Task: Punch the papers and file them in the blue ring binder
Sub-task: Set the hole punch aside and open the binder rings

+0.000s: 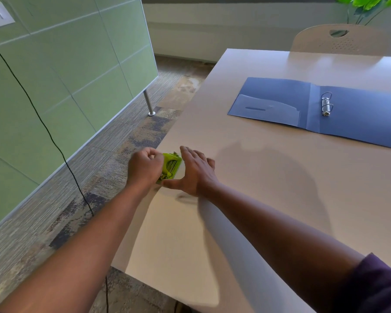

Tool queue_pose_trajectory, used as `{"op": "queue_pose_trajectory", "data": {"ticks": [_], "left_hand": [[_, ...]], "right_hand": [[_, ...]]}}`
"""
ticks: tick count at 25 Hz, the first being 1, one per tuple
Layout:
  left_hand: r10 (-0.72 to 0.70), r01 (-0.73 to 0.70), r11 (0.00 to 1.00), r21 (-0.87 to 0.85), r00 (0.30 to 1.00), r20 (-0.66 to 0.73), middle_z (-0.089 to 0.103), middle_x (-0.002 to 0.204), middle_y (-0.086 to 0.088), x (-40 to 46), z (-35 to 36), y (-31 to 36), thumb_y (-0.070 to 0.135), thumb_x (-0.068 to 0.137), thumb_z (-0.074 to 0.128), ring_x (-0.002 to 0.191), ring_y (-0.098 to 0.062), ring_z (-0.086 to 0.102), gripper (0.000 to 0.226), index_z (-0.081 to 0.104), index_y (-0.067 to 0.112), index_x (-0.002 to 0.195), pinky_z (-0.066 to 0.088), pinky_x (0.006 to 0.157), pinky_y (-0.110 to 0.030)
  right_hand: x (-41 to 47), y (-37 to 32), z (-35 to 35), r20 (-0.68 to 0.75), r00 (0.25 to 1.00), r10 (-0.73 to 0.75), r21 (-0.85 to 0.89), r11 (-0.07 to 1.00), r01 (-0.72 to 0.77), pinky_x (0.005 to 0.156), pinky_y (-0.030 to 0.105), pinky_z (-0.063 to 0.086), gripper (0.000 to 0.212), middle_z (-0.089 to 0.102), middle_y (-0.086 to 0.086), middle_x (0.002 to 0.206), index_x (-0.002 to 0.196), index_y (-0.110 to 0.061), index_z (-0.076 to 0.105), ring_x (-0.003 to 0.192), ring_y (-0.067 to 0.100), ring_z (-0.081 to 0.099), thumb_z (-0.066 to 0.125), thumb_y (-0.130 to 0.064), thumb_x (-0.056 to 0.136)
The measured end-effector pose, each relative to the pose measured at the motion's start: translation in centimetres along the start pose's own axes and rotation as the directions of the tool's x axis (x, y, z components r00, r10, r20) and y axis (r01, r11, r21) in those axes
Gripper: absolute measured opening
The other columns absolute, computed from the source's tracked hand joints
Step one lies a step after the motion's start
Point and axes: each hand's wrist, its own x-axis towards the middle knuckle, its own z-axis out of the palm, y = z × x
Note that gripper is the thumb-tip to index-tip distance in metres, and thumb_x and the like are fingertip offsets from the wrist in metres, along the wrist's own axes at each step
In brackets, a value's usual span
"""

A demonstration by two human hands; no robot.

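Both arms outstretched, left hand (pixel 145 167) fisted, right hand (pixel 195 171) flat, fingers spread, hands close together.

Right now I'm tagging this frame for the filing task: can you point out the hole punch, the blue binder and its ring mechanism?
green hole punch (pixel 171 164), head view, on its top lever between the hands.
blue ring binder (pixel 273 98), head view, on the open left cover.
ring mechanism (pixel 326 104), head view, on the metal rings.

An office: green partition panels (pixel 61 71) at ten o'clock, meeting table (pixel 269 177), perforated chair (pixel 339 41) at one o'clock, carpet tiles (pixel 113 159).
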Motion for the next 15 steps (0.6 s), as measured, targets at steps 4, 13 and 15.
{"op": "queue_pose_trajectory", "data": {"ticks": [4,13,15], "left_hand": [[0.367,-0.335,0.91,0.245,0.925,-0.098,0.052,0.098,-0.004,-0.8,2.0,1.9,0.02,0.087,0.066,0.097,-0.03,0.053,0.021,0.071,0.012,0.106,0.041,0.088,-0.036],[0.588,-0.618,0.77,0.155,0.783,0.2,0.061,0.096,-0.01,-4.5,15.6,9.9,0.023,0.089,0.068,0.097,-0.035,0.058,0.025,0.072,0.01,0.11,0.046,0.088,-0.039],[0.604,-0.659,0.737,0.151,0.742,0.291,0.065,0.111,-0.015,-5.2,18.8,11.4,0.027,0.09,0.068,0.105,-0.036,0.058,0.033,0.07,0.009,0.118,0.045,0.092,-0.042]], "right_hand": [[-1.4,4.2,-3.2,-0.09,0.993,0.071,0.014,0.997,-0.07,0.119,0.043,0.025,0.112,0.03,0.004,0.164,0.158,-0.015,0.024,0.15,0.025,0.028,0.066,-0.076,0.074],[-8.5,19.8,-13.0,-0.285,0.898,0.335,-0.077,0.926,-0.369,0.117,0.044,0.034,0.096,0.04,0.01,0.159,0.155,-0.011,0.033,0.145,0.028,0.037,0.061,-0.07,0.085],[-10.5,23.2,-15.2,-0.322,0.863,0.39,-0.098,0.893,-0.44,0.116,0.044,0.033,0.095,0.04,0.01,0.159,0.155,-0.01,0.033,0.145,0.028,0.036,0.061,-0.068,0.085]]}}
